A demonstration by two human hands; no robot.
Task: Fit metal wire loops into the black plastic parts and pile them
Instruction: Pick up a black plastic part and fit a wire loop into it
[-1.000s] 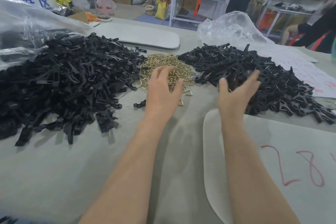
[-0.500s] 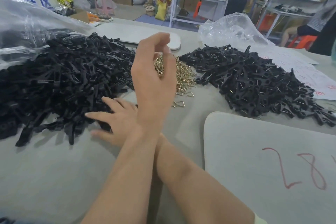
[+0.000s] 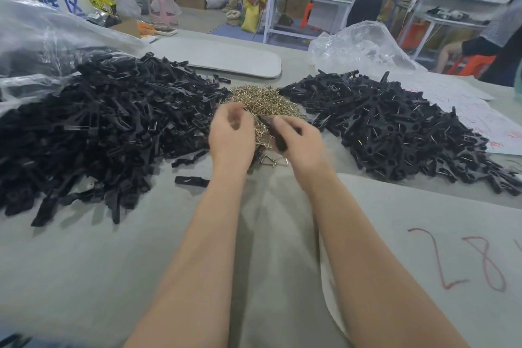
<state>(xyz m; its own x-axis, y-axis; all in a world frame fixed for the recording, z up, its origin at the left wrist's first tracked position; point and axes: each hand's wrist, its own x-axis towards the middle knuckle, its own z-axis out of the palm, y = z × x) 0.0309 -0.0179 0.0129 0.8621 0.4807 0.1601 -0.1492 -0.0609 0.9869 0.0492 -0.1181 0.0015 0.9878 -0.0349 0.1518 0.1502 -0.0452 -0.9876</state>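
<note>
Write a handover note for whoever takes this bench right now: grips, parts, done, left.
Left grip: fingers curled in front of the wire loop pile; too blurred to tell if it holds a loop.
Right grip: holds one black part.
Done: fitted pile on the right, wire glinting in it.
Left: big unfitted pile on the left; fit the held part, then pile it right.
</note>
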